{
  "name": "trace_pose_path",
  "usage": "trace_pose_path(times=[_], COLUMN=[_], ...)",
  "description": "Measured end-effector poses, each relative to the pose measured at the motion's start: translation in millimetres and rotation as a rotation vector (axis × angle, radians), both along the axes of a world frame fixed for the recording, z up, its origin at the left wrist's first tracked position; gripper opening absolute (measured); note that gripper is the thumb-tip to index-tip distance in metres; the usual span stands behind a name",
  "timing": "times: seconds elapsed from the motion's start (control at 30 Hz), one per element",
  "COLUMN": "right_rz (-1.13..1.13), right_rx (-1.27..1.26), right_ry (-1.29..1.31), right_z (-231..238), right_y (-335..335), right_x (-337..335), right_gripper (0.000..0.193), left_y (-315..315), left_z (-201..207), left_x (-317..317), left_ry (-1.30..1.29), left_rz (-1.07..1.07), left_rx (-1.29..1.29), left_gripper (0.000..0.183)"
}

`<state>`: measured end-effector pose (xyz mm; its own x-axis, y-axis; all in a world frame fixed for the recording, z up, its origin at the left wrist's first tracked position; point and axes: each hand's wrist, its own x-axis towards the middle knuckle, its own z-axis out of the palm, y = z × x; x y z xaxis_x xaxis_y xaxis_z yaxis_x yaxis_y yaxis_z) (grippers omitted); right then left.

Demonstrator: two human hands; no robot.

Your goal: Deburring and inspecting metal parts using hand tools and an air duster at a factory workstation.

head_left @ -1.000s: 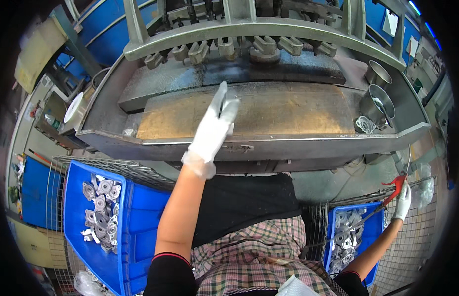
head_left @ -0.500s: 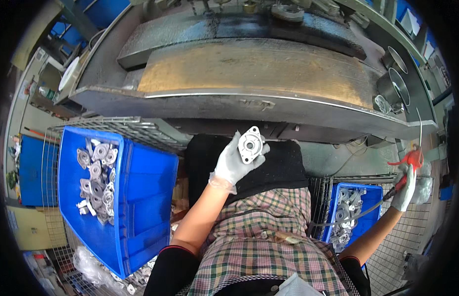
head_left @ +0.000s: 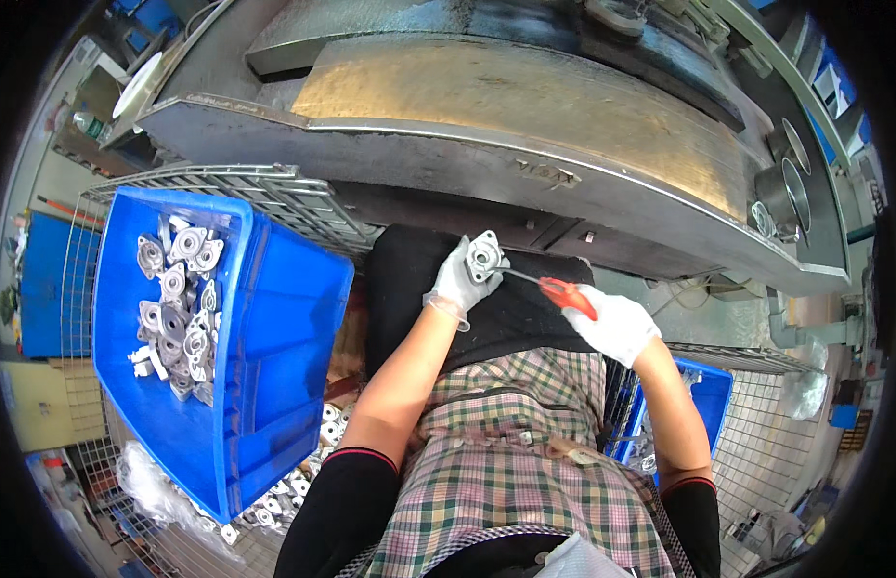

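Over my lap, my left hand [head_left: 458,279], in a white glove, grips a silver cast metal flange [head_left: 484,254] that has a round centre bore and ears with holes. My gloved right hand [head_left: 615,326] is wrapped around a red air blow gun [head_left: 568,297]. Its thin metal nozzle slants left, with the tip at the lower right edge of the flange; whether it touches cannot be made out. The gun's hose is mostly hidden behind my right arm.
To my left a tilted blue bin [head_left: 284,337] holds several similar castings [head_left: 173,323]. Another blue bin [head_left: 708,405] sits at my right, partly behind my arm. Ahead stands a metal workbench [head_left: 525,91] with metal pots [head_left: 783,197] at its right end. Wire mesh [head_left: 775,385] lies at both sides.
My right hand has brought the air blow gun in from the far right to the flange. The left hand has tilted the flange slightly and still holds it. The view has turned slightly.
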<state>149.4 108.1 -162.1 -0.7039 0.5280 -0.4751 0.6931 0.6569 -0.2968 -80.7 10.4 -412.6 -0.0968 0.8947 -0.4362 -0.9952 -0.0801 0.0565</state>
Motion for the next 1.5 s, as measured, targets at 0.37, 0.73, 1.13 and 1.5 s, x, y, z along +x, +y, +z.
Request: trace_pose_path(times=[0.37,0.73,1.13,1.5], right_rz=[0.154,0.175,0.151,0.176], right_rx=[0.021,0.020,0.043,0.054], right_ry=[-0.079,-0.118,-0.134,-0.127], right_z=[-15.8,-21.9,-14.9,-20.7], right_y=[-3.4,0.1,0.9,0.6], right_x=[-50.9,-55.4,-44.7,-43.0], right_gripper=[0.041,0.041,0.040,0.041], left_y=[2.5,2.2,5.4,4.4], left_z=[-2.8,-5.5,-7.4,-4.0], left_x=[2.4,1.5,0.8,0.4], left_ry=[-0.048,-0.093,-0.065,-0.070], left_rz=[0.080,0.090,0.076,0.085], left_rx=[-0.052,-0.018,-0.051,-0.058], left_gripper=[0.049,0.053,0.058,0.059])
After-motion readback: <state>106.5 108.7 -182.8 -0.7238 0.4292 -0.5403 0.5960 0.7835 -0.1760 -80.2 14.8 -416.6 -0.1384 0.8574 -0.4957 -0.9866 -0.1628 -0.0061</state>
